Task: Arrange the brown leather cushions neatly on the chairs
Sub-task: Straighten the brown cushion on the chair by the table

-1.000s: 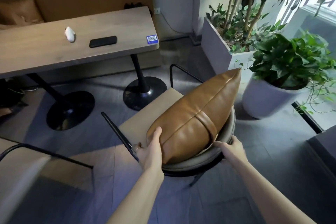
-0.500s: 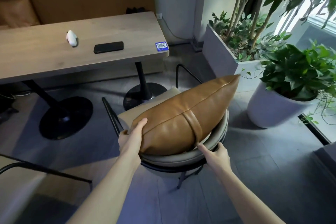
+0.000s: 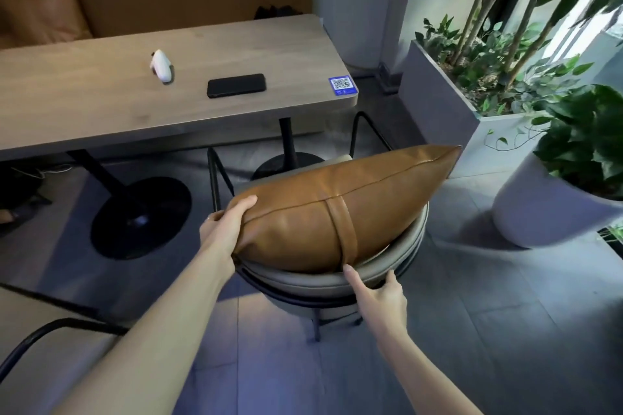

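Head view: chair (image 3: 387, 280) near centre, right of surface (image 3: 101, 104). Cushion (image 3: 320, 212) propped on chair's curved back rim, tilted, right corner high. Left hand (image 3: 222, 232) wraps cushion's left end, fingers curled over it. Right hand (image 3: 381, 296) at near edge by strap (image 3: 344, 229), fingers spread, forefinger touching. Advice: hold left end firm, level right corner, seat cushion down against backrest, strap centred.

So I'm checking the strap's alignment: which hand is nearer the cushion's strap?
Right. The right hand touches the strap at its lower end; the left hand grips the cushion at its left end.
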{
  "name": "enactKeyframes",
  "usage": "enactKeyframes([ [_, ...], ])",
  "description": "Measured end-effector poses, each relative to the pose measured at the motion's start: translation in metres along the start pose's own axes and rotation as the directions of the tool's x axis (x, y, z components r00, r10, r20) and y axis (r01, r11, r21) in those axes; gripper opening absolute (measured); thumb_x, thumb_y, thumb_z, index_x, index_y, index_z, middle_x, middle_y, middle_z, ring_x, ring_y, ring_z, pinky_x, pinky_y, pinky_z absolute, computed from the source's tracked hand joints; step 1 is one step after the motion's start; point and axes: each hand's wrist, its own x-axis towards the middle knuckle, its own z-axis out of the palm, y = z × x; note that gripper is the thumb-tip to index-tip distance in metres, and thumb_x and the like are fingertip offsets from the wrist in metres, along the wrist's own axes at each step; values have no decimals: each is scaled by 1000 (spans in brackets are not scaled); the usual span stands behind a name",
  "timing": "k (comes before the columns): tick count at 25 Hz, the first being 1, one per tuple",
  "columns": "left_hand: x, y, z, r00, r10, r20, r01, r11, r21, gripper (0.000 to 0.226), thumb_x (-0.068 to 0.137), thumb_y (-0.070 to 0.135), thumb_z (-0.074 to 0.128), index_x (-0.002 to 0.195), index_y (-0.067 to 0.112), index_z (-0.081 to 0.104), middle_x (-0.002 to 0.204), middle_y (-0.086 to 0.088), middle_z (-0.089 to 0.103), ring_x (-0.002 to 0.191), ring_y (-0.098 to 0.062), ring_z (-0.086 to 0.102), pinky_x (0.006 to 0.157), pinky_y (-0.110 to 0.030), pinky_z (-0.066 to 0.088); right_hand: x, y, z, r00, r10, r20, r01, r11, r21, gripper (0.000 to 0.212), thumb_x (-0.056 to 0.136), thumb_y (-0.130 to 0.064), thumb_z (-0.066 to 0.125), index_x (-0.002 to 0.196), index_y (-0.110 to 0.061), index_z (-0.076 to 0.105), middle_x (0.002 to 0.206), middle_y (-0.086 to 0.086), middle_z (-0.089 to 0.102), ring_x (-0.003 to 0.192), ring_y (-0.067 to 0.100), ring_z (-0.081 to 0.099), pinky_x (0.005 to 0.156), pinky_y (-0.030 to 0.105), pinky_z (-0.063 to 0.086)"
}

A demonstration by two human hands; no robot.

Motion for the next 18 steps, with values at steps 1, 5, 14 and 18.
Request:
enactKeyframes([
  [1,8,7,-4,1000,3,5,-3,1000,-2,87,59,50,93,133,21,58,116,-10,70,93,-32,70,76,-43,58,0,-3,9,1000,-15,9,15,1000,1,117,77,-65,76,163,-7,21,159,15,47,150,32,38,116,47,41],
  [5,35,28,-17,999,12,40,-11,1000,-7,82,61,48,93,131,19,60,114,-10,70,90,-30,70,64,-36,53,6,-17,44,999,-35,12,35,999,-21,112,80,-63,75,159,-1,26,150,18,54,144,34,44,112,48,43],
  [14,21,3,-9,993,-109,35,115,955,-272,109,62,69,80,154,32,35,153,-9,49,130,-44,51,106,-70,39,34,-37,20,992,93,80,-100,991,84,100,72,-57,83,154,-27,36,144,1,60,125,33,62,98,54,58],
  [18,8,-15,1,991,-131,39,136,924,-356,111,67,76,73,159,32,27,163,-7,38,144,-44,39,111,-75,27,49,-51,13,984,151,98,-162,979,121,51,81,-38,83,125,-26,60,121,12,70,105,49,70,86,54,64],
])
